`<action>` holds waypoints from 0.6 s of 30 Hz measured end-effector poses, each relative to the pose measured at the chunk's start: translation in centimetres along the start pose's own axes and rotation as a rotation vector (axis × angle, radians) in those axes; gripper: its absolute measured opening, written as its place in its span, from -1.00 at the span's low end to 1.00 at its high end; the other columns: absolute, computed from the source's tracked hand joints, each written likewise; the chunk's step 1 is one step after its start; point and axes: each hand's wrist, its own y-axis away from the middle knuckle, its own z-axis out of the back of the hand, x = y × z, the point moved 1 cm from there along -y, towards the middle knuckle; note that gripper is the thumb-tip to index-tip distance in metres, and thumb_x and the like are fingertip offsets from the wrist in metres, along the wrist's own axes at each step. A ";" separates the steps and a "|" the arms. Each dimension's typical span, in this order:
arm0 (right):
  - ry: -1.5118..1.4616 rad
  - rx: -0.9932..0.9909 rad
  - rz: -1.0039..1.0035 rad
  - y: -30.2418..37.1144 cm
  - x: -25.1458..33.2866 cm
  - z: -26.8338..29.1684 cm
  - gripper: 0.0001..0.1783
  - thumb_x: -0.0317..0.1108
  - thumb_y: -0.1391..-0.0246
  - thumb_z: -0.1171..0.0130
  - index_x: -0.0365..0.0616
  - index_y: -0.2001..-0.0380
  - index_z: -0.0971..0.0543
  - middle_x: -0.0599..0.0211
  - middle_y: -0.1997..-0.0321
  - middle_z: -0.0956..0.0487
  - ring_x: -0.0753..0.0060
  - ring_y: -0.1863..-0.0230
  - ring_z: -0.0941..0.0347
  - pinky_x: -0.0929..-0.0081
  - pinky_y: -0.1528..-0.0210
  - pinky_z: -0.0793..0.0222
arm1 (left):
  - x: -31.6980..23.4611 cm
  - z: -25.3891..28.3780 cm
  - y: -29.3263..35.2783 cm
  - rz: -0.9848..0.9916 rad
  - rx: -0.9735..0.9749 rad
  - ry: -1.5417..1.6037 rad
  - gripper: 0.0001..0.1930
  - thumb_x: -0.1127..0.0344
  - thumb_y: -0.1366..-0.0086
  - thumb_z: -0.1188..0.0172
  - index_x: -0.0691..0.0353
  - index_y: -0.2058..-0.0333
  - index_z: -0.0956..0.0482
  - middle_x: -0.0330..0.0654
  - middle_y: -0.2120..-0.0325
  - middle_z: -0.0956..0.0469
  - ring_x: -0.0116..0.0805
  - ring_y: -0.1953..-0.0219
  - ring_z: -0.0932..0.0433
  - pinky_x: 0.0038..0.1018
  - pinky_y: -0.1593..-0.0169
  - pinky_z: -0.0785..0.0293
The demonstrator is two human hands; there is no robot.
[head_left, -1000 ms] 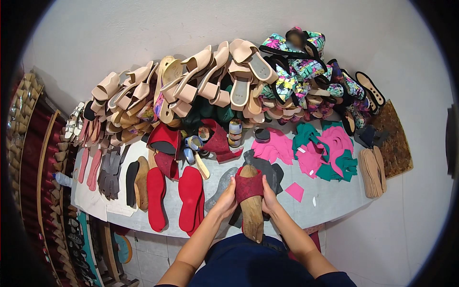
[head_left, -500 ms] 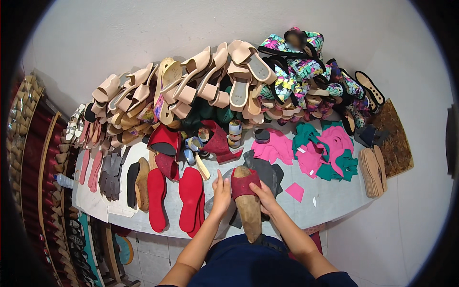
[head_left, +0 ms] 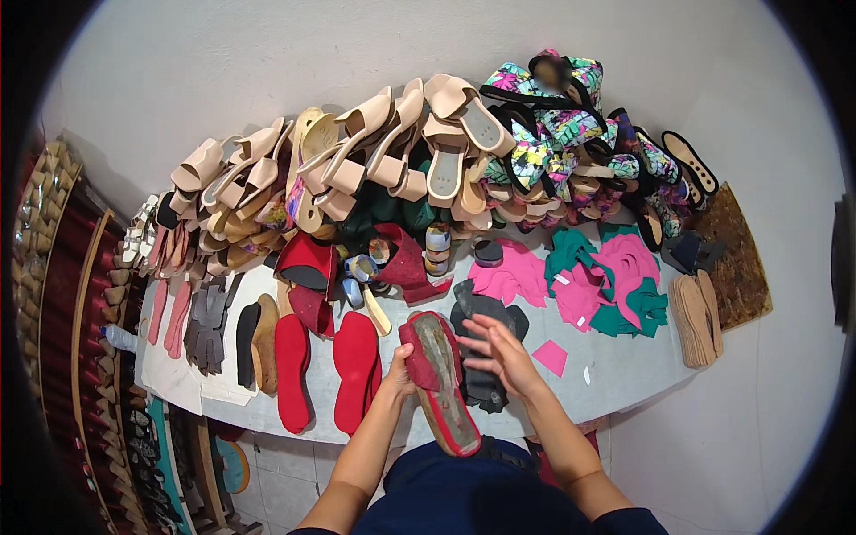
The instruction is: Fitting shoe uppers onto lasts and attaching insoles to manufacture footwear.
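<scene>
My left hand grips the left edge of a red sandal on a shoe last, its toe end pointing away from me. The sandal's underside faces up: a red rim runs around a greyish, rough middle, and a dark red upper wraps over the sides. Open and apart from it, my right hand hovers just to the right with fingers spread. Dark grey cut pieces lie under that hand. Red insoles rest on the table left of the sandal, with another red insole farther left.
Beige heeled sandals and flower-patterned sandals are heaped along the wall. Pink scraps and green scraps lie on the grey table. Tan soles are stacked at right; a rack stands at left.
The sandal on its last has been turned over, from upper side up to underside up. My right hand has let go of it, and my left hand now grips its side.
</scene>
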 end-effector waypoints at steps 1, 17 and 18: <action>0.082 -0.070 0.026 -0.5 -0.3 0.9 -0.50 -0.09 -0.16 0.27 -0.15 -0.07 -0.13 0.17 -0.11 -0.21 0.30 -0.10 -0.18 0.31 -0.04 -0.18 | -0.1 -1.0 -0.2 0.002 0.128 0.010 -0.17 -0.11 0.21 -0.16 0.22 -0.04 -0.17 0.03 0.07 -0.31 -0.06 0.11 -0.40 -0.14 0.07 -0.37; 0.937 -0.555 0.533 -4.5 -3.7 -1.9 -0.66 -0.25 -0.18 0.35 -0.26 0.17 -0.33 0.11 0.21 -0.39 0.26 0.09 -0.27 0.46 0.03 -0.11 | 1.1 -0.1 -0.4 0.051 0.064 -0.012 -0.32 0.00 0.11 -0.15 0.27 0.03 -0.24 -0.09 0.18 -0.41 -0.25 0.16 -0.43 -0.33 0.05 -0.35; 0.916 -0.544 0.558 -4.0 -2.7 -2.6 -0.68 -0.27 -0.13 0.28 -0.24 0.16 -0.32 0.10 0.18 -0.38 0.17 0.06 -0.24 0.33 -0.01 -0.06 | 1.1 -0.6 -0.5 0.046 0.048 -0.046 -0.33 0.01 0.09 -0.14 0.26 0.03 -0.24 -0.09 0.17 -0.41 -0.25 0.15 -0.42 -0.34 0.03 -0.34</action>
